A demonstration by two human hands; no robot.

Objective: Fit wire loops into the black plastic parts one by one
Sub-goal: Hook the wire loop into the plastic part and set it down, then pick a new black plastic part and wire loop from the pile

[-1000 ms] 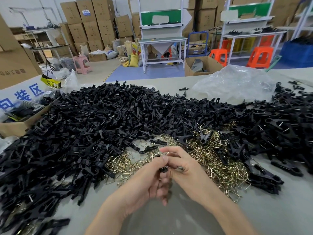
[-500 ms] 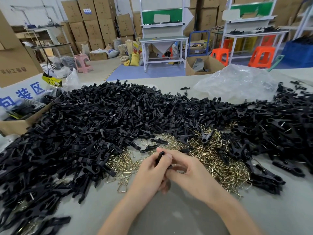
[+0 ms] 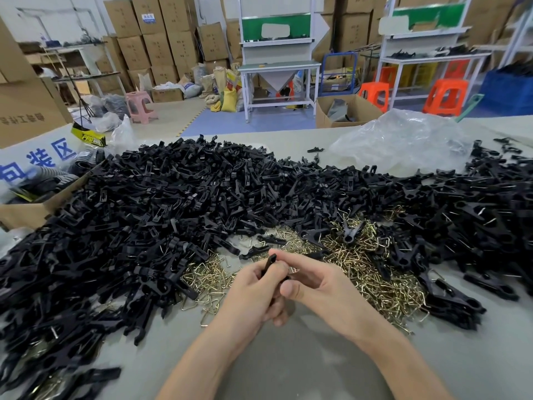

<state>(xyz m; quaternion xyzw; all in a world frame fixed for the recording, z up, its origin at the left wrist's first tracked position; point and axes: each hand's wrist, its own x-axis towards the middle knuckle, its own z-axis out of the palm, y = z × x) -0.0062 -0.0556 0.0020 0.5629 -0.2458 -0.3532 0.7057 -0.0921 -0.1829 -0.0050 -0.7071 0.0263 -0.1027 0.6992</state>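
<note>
one black part [image 3: 270, 261] in left hand [image 3: 253, 294]

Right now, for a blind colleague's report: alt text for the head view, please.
A left hand and right hand pinch one small black plastic part together over a grey table, before a heap of brass-coloured wire loops amid a pile of black plastic parts.
</note>
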